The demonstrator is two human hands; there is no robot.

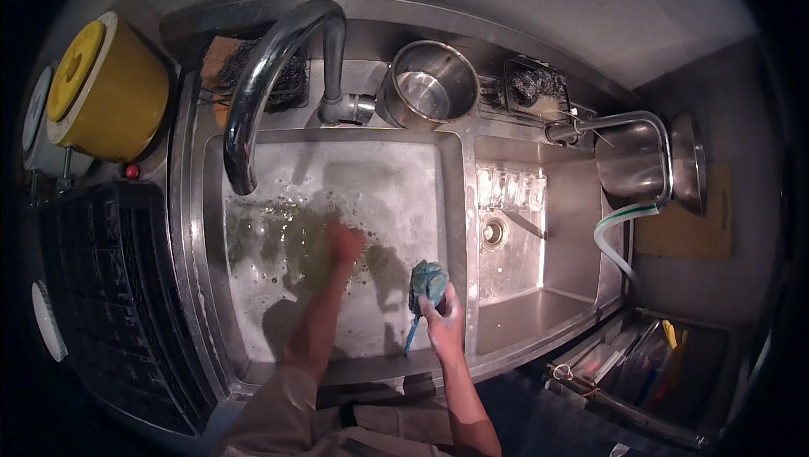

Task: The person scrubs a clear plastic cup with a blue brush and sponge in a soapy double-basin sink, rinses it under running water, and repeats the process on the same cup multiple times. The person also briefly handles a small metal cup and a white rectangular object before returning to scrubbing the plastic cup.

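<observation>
My left hand (pixel 346 243) reaches into the murky, foamy water of the large steel sink basin (pixel 450 217). Its fingers are under the surface, so I cannot tell whether they hold anything. In my right hand (pixel 444 318) is a bunched blue-green cloth (pixel 428 282), gripped above the suds near the basin's right wall. A thin blue strip (pixel 411 334) dangles below the cloth. White foam (pixel 392 169) covers much of the water, with a darker patch around my left hand.
A curved chrome faucet (pixel 243 134) overhangs the basin. Behind it stand a steel pot (pixel 435 85) and scrubbers (pixel 537 87). Several glasses (pixel 512 187) lie in the smaller right basin (pixel 572 235). A black crate (pixel 114 292) and yellow drink dispenser (pixel 120 103) flank the left; a utensil bin (pixel 638 368) sits lower right.
</observation>
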